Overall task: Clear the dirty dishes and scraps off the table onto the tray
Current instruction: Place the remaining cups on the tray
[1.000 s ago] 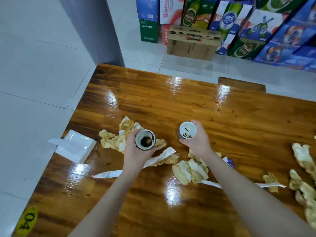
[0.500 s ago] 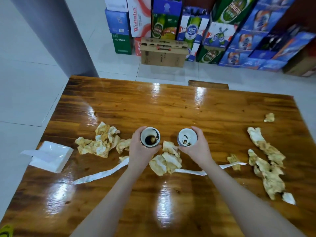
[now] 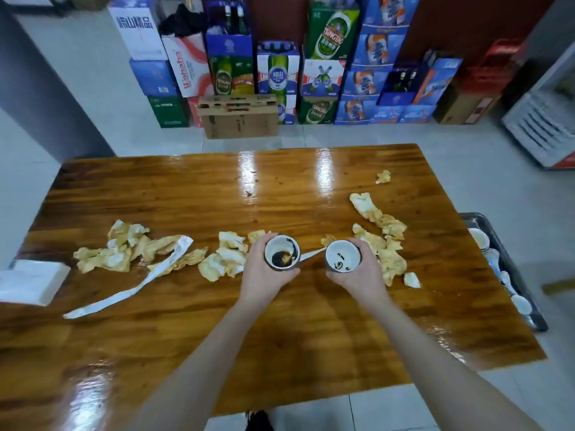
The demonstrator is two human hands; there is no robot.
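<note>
Spreading across most of the view, a glossy wooden table (image 3: 186,337), littered with greasy crumpled napkins and paper. Just beyond its right edge, a dark tray (image 3: 510,259) carrying white bowls (image 3: 479,239) and spoons (image 3: 505,279). Over the table's middle, two bare hands side by side, not touching. Curled round a small sauce cup (image 3: 281,253), the left hand (image 3: 264,275), fingers wrapped on its wall; inside the white cup, a dark pool and smears of sauce. Clasped likewise on a second sauce cup (image 3: 342,256), the right hand (image 3: 357,275); only a few dark streaks in that one. Both cups upright, mouths toward the camera, well apart from the tray. Behind and beside them, napkin heaps at left (image 3: 124,247), centre (image 3: 224,259) and right (image 3: 382,234). Slanting toward the near left, one long white paper strip (image 3: 140,281). Beside the right heap, a small white scrap (image 3: 411,279).
</note>
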